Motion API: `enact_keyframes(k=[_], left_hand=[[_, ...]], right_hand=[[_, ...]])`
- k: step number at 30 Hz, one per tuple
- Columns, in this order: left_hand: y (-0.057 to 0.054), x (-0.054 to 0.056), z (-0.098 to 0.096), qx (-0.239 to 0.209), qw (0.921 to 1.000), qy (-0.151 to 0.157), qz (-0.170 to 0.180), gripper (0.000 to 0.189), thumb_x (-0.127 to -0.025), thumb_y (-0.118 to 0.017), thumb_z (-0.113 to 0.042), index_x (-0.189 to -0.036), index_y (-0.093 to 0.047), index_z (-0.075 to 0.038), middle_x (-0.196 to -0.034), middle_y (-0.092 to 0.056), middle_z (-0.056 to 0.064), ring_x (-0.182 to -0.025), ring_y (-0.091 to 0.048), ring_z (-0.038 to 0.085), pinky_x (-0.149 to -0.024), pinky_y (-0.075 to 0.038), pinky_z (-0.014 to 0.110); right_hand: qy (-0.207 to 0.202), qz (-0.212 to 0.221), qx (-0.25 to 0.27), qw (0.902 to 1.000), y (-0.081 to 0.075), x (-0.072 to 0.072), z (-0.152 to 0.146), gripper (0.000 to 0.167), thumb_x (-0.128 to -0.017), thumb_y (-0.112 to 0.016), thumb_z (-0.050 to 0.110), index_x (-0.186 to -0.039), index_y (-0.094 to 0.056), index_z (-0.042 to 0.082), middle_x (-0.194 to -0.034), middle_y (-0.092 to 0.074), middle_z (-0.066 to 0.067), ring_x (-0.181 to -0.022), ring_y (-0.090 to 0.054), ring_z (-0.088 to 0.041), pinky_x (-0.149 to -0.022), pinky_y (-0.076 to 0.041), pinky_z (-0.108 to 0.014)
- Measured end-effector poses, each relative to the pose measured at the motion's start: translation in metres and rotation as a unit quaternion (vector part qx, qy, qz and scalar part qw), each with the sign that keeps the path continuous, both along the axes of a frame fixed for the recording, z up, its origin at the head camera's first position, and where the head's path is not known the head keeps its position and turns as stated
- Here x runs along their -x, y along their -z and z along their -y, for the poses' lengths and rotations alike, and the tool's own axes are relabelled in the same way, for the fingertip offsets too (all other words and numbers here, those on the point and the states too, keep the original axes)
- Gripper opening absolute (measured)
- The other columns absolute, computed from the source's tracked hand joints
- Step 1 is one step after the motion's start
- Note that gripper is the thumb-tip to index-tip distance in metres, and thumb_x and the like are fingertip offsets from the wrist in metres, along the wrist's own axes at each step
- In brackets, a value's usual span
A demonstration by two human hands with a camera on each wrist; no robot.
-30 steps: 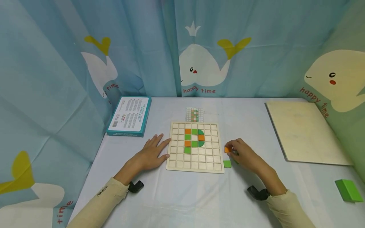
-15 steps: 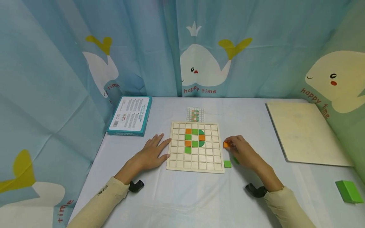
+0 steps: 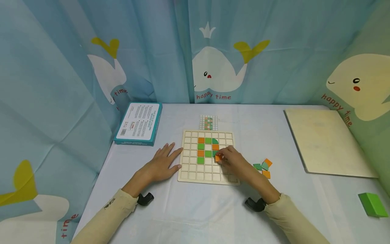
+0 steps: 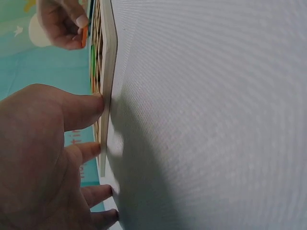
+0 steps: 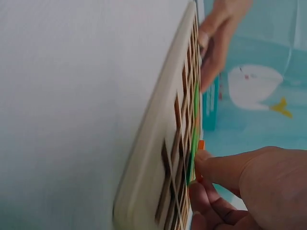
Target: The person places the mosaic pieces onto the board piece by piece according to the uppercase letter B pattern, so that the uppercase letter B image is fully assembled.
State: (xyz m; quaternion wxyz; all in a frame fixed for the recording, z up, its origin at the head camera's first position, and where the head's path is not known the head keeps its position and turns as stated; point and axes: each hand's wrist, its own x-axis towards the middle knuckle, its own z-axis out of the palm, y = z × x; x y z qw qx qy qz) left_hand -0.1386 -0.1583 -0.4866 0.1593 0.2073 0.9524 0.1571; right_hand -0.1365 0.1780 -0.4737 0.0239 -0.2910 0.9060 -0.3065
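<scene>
A wooden grid board lies on the table, with orange squares, green squares and dark green rounded tiles forming a P-like shape. My right hand is over the board's right half and pinches an orange square tile between thumb and fingertips, just below the lower rounded tile. The right wrist view shows this tile edge-on, close over the grid. Spread and straight, my left hand rests at the board's left side; in the left wrist view its thumb touches the board's edge.
A printed pattern card lies behind the board. Several loose orange and green tiles lie right of it. A teal-edged box is at the back left. A pale flat panel and a green block are on the right.
My right hand has carried the orange tile left from beside the board to over its grid, uncovering the loose tiles. The green tile at the board's right edge no longer shows. My left hand stays put.
</scene>
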Motion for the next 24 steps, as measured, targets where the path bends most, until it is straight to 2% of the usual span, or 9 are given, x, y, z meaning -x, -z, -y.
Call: enact_keyframes(k=[3, 6, 12, 15, 19, 24], left_hand=[[0.001, 0.000, 0.000, -0.002, 1.0000, 0.001, -0.002, 0.071, -0.108, -0.048, -0.054, -0.169, -0.027, -0.026, -0.177, -0.012, 0.015, -0.164, -0.005, 0.040, -0.130, -0.011, 0.061], [0.001, 0.001, 0.001, -0.006, 1.0000, 0.002, -0.003, 0.071, -0.108, -0.049, -0.054, -0.169, -0.027, -0.026, -0.177, -0.012, 0.016, -0.164, -0.005, 0.040, -0.130, -0.012, 0.062], [0.001, 0.000, 0.000, -0.005, 1.0000, 0.002, -0.001, 0.071, -0.108, -0.048, -0.054, -0.169, -0.026, -0.026, -0.177, -0.011, 0.015, -0.164, -0.005, 0.040, -0.130, -0.011, 0.061], [0.001, 0.000, 0.000, -0.002, 1.0000, 0.000, -0.001, 0.071, -0.108, -0.048, -0.055, -0.170, -0.026, -0.026, -0.177, -0.011, 0.015, -0.164, -0.004, 0.039, -0.131, -0.011, 0.060], [0.001, 0.000, 0.001, 0.002, 1.0000, -0.003, 0.000, 0.071, -0.108, -0.048, -0.055, -0.169, -0.026, -0.027, -0.178, -0.011, 0.014, -0.164, -0.004, 0.038, -0.131, -0.011, 0.060], [0.000, -0.001, 0.000, 0.002, 1.0000, -0.003, 0.000, 0.071, -0.108, -0.048, -0.055, -0.169, -0.026, -0.027, -0.177, -0.011, 0.014, -0.164, -0.005, 0.039, -0.131, -0.011, 0.060]], right_hand=[[-0.009, -0.036, -0.009, 0.9993, 0.005, 0.000, 0.013, 0.021, -0.095, -0.075, -0.002, -0.114, -0.067, -0.001, -0.106, -0.063, -0.013, -0.095, -0.064, -0.027, -0.081, -0.059, -0.038], [0.000, -0.054, -0.019, 0.9984, 0.009, 0.000, 0.025, 0.017, -0.093, -0.077, -0.003, -0.107, -0.068, 0.002, -0.104, -0.063, -0.012, -0.092, -0.065, -0.026, -0.080, -0.058, -0.039], [0.027, -0.033, -0.047, 0.9980, 0.008, -0.005, 0.041, 0.014, -0.094, -0.078, 0.001, -0.106, -0.072, 0.005, -0.105, -0.064, -0.008, -0.090, -0.064, -0.023, -0.081, -0.053, -0.041], [0.033, -0.042, -0.059, 0.9968, 0.009, -0.007, 0.043, 0.015, -0.094, -0.078, 0.002, -0.108, -0.073, 0.006, -0.105, -0.065, -0.007, -0.089, -0.062, -0.021, -0.077, -0.051, -0.038], [0.034, -0.053, -0.060, 0.9962, 0.007, -0.009, 0.040, 0.017, -0.093, -0.080, 0.004, -0.110, -0.076, 0.007, -0.110, -0.064, -0.009, -0.091, -0.061, -0.022, -0.076, -0.047, -0.039], [0.041, -0.023, -0.062, 0.9970, -0.003, -0.012, 0.023, 0.020, -0.095, -0.079, 0.009, -0.115, -0.076, 0.009, -0.118, -0.063, -0.010, -0.096, -0.062, -0.023, -0.080, -0.044, -0.042]])
